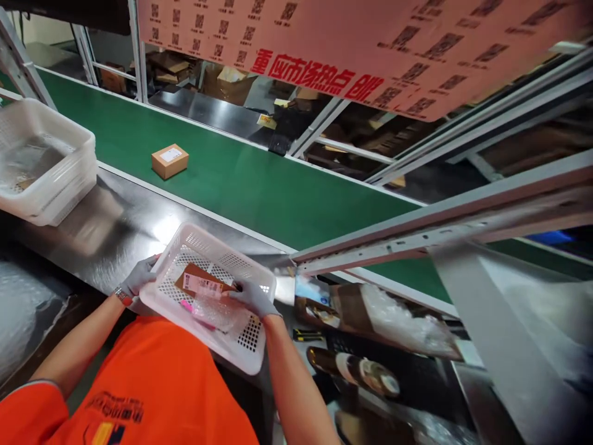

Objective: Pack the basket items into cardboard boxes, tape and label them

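Note:
A white perforated plastic basket (208,241) is tilted in front of my body at the near edge of the metal counter. My gloved left hand (141,276) grips its left rim, with the fingers partly hidden by the wall. Inside lies a flat brown cardboard packet (194,273) with a white printed label (202,285). Clear bubble wrap (220,314) lies against it, with a bright pink item (197,313) beside it. My gloved right hand (254,296) reaches over the basket's right side, its fingers closed at the packet's right end.
A green conveyor belt (231,179) runs beyond the counter, carrying a small brown box (170,162). Stacked white baskets (69,164) stand at left. A metal beam (370,247) crosses at right, above a bottle (352,369) and packing material. A pink sheet (324,37) with codes hangs overhead.

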The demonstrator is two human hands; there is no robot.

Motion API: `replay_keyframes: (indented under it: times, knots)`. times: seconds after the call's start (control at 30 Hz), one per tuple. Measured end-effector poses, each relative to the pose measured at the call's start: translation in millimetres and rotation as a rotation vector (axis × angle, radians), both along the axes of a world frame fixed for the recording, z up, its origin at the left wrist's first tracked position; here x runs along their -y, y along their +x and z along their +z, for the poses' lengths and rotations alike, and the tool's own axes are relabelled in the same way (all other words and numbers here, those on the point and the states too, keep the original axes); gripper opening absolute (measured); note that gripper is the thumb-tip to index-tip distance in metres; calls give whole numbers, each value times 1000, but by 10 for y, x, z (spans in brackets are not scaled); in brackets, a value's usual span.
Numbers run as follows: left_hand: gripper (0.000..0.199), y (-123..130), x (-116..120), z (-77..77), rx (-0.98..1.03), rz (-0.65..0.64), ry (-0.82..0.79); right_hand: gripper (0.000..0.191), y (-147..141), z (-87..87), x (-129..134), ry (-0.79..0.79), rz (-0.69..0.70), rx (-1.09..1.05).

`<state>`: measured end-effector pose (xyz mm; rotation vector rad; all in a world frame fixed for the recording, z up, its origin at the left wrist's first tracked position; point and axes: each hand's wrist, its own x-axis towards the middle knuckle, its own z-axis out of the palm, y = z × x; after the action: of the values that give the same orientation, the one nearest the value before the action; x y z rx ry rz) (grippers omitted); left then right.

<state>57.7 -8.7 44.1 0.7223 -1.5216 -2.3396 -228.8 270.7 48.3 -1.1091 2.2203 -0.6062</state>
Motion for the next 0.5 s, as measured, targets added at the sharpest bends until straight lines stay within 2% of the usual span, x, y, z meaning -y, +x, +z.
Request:
replay_keyframes:
  times: [0.13,0.2,0.4,0.5]
  knots:
    - [89,2,199,-126,25,1,0,27,130,58,93,-158,-36,-79]
    - [88,21,284,-201,23,16,-5,21,174,72,148,-186,-26,-125]
    - [84,66,486,-339,-8,74,-20,31,193,85,297,-105,-123,-275]
    - [85,87,566,-372,5,90,-33,32,190,81,346,-159,-146,-314]
